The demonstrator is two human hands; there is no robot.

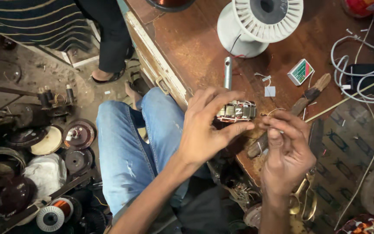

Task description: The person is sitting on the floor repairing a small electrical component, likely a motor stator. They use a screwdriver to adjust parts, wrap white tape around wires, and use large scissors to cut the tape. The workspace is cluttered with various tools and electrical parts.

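I see my left hand point(206, 130) closed around a small motor stator point(236, 111), holding it just over the edge of the wooden workbench point(195, 47). My right hand point(287, 151) pinches a thin wire point(274, 112) between thumb and fingers, just beside the stator. White and red leads already show on the winding, so I judge the coil itself is mostly in place and the tying or joining of the wire ends is what remains. A metal rod point(227, 71) stands behind the stator, and a white empty spool point(256, 24) is well apart, farther back on the bench. Brass scissors point(303, 199) lie below my right wrist, untouched
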